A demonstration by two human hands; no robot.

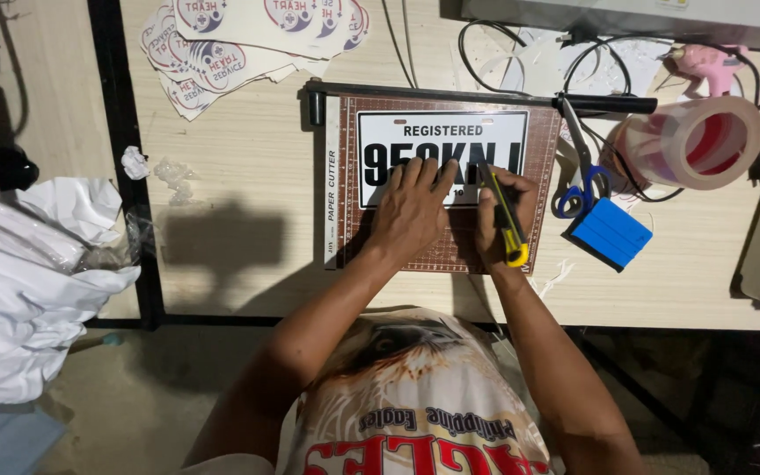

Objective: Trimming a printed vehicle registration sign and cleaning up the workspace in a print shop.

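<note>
A white number plate (pixel 442 145) is laid flat on the brown grid bed of a paper cutter (pixel 547 149); it is pressed down by the left hand (pixel 411 211), fingers spread and released. A yellow utility knife (pixel 508 224) is grasped in the clenched right hand (pixel 503 215), blade at the plate's lower edge; blue-handled scissors (pixel 578 189) and a blue squeegee (pixel 610 233) are lying just right.

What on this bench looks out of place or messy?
Mostly tidy. The plate sits square on the paper cutter. Only oddities: a crumpled scrap lying left of the cutter, and the round stickers fanned in a loose, uneven pile.
</note>
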